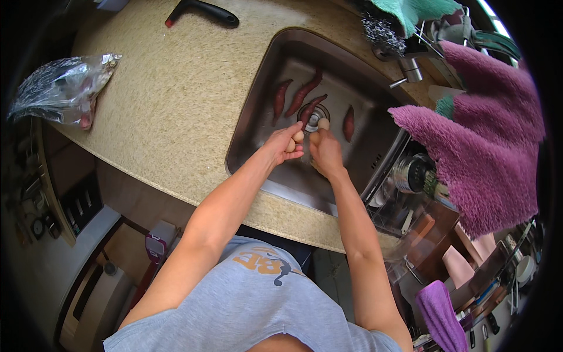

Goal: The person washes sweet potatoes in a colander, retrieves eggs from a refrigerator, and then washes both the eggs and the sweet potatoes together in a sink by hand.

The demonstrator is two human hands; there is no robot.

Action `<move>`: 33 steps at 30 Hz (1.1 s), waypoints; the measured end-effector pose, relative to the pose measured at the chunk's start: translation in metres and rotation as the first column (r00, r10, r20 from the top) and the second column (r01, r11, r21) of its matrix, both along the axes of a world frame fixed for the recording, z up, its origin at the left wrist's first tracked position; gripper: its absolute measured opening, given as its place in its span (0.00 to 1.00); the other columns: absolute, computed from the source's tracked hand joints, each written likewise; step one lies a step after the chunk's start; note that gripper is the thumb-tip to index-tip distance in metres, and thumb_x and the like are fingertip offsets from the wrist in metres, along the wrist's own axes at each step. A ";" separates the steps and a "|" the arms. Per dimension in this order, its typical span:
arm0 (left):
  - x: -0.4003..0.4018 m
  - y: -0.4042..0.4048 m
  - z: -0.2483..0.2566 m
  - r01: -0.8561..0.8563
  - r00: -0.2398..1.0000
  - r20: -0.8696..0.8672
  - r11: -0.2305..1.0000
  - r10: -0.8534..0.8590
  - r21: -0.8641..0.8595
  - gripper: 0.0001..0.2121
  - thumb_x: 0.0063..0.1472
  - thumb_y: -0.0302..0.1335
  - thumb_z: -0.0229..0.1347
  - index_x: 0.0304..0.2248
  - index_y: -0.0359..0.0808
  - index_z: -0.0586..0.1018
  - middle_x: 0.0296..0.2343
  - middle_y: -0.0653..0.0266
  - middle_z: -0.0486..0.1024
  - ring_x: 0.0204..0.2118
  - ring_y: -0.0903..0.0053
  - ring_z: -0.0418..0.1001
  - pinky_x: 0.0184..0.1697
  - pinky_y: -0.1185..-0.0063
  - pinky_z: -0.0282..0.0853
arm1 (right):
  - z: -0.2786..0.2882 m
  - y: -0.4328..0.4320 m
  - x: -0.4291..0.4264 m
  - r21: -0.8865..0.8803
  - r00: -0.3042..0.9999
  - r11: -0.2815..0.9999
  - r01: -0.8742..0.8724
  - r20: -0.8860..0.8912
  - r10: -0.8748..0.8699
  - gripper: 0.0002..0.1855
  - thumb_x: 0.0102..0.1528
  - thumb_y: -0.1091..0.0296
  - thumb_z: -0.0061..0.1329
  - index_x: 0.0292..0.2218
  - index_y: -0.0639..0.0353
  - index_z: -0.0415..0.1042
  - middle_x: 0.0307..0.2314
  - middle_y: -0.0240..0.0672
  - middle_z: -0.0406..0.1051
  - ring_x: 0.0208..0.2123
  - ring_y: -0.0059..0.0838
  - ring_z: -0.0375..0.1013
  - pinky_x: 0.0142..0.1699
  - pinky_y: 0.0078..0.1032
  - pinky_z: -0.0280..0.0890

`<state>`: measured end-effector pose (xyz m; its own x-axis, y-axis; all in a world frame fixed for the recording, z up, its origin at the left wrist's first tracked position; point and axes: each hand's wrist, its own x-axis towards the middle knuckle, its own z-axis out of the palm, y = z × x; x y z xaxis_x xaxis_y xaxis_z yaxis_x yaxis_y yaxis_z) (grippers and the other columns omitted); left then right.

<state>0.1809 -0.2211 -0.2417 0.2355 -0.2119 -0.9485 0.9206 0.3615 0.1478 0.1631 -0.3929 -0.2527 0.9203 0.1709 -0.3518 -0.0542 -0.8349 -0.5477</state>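
Over the stainless steel sink (290, 48), both of my hands are side by side above the drain. My left hand (283, 143) holds a pair of light brown eggs (294, 141) in its curled fingers. Eggs (323, 123) of the same colour are in my right hand (327, 152), partly hidden by its fingers. On the sink floor lie several thin red-skinned sweet potatoes (304, 93); one reaches across the drain (314, 119) to my left fingertips, and I cannot tell whether they touch it. Another lies alone to the right (349, 123).
A black-handled tool (211, 12) lies on the speckled counter (176, 97); a clear plastic bag (66, 90) sits at its left edge. The faucet (410, 70) stands at the sink's upper right. Pink towels (488, 158) hang on the right, above a clear container of utensils (407, 207).
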 end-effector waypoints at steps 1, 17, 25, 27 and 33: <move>0.001 0.001 -0.003 0.020 1.000 0.008 0.999 -0.020 0.038 0.17 0.57 0.46 0.59 0.35 0.40 0.75 0.30 0.66 0.74 0.26 0.78 0.73 0.30 0.76 0.76 | -0.005 0.003 0.001 -0.039 0.997 0.997 -0.061 0.048 0.063 0.18 0.47 0.68 0.53 0.40 0.62 0.66 0.33 0.47 0.71 0.31 0.51 0.74 0.36 0.42 0.69; 0.000 -0.010 -0.041 0.446 0.507 0.015 0.277 -0.862 0.851 0.18 0.47 0.37 0.65 0.34 0.35 0.76 0.29 0.49 0.78 0.37 0.59 0.77 0.41 0.67 0.71 | -0.040 0.016 0.003 -0.302 0.959 0.929 -0.213 0.120 0.259 0.07 0.56 0.67 0.45 0.36 0.56 0.65 0.34 0.39 0.65 0.32 0.41 0.72 0.32 0.37 0.71; 0.003 -0.019 -0.043 0.524 0.361 -0.032 0.174 -0.932 0.834 0.24 0.49 0.37 0.63 0.41 0.31 0.71 0.35 0.47 0.77 0.41 0.52 0.75 0.45 0.63 0.71 | -0.030 0.012 0.003 -0.199 0.966 0.964 -0.174 0.157 0.206 0.08 0.56 0.69 0.45 0.39 0.57 0.66 0.37 0.42 0.65 0.37 0.45 0.71 0.37 0.39 0.70; 0.003 -0.022 -0.044 0.523 0.370 -0.046 0.167 -0.928 0.836 0.23 0.49 0.37 0.63 0.41 0.31 0.71 0.35 0.47 0.77 0.41 0.53 0.75 0.45 0.63 0.71 | -0.021 0.006 0.002 -0.174 0.968 0.967 -0.187 0.133 0.211 0.10 0.54 0.71 0.46 0.40 0.58 0.66 0.37 0.42 0.66 0.37 0.46 0.71 0.38 0.40 0.69; 0.006 -0.021 -0.028 0.530 0.384 -0.090 0.140 -0.919 0.837 0.25 0.53 0.42 0.60 0.43 0.31 0.73 0.36 0.47 0.78 0.41 0.55 0.76 0.45 0.65 0.71 | -0.022 -0.001 -0.014 0.076 0.990 0.997 -0.017 -0.137 0.028 0.19 0.51 0.74 0.47 0.46 0.62 0.66 0.43 0.47 0.69 0.36 0.44 0.74 0.40 0.35 0.69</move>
